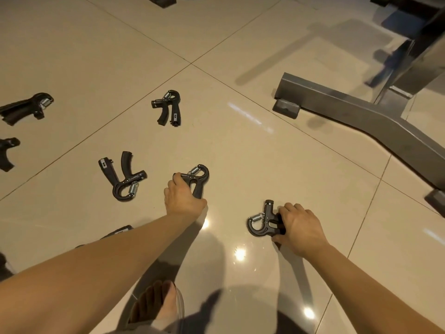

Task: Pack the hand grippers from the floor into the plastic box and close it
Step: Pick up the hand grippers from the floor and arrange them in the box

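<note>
Both hands, the left hand (183, 196) and right hand (301, 227), each grip a hand gripper flat on the floor (240, 141); the spare grippers (122, 175) lie to the left.

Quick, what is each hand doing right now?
Left hand: closed, gripping a black hand gripper.
Right hand: closed, gripping a second hand gripper.

The left edge cuts one hand gripper (8, 153) short. The left forearm (96, 268) hides most of a second hand gripper (121, 229). I cannot make out the handles of the third hand gripper (263, 224) under the right hand (301, 229).
</note>
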The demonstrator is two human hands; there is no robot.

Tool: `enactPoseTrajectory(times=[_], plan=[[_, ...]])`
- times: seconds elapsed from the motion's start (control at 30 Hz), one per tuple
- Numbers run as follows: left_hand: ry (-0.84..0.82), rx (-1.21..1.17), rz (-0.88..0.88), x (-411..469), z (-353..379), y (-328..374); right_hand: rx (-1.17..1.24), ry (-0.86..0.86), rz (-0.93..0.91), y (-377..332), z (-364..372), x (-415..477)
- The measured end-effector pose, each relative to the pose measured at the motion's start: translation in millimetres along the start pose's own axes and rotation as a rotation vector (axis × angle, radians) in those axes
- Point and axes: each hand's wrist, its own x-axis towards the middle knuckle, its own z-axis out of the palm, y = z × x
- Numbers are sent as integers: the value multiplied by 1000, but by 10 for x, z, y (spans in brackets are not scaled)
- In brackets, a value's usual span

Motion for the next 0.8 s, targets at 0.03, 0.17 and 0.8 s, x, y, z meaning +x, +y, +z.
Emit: enactPoseTrajectory(times=[0.03, 0.17, 0.8], plan=[[-13, -15, 32, -50, -28, 15, 26, 10, 13, -11, -8, -40], [-77, -94, 201, -323, -276, 139, 97, 69, 44, -67, -181, -227], [31, -39, 789, -2747, -2570, 711, 149, 576, 86, -445, -1827, -2811]])
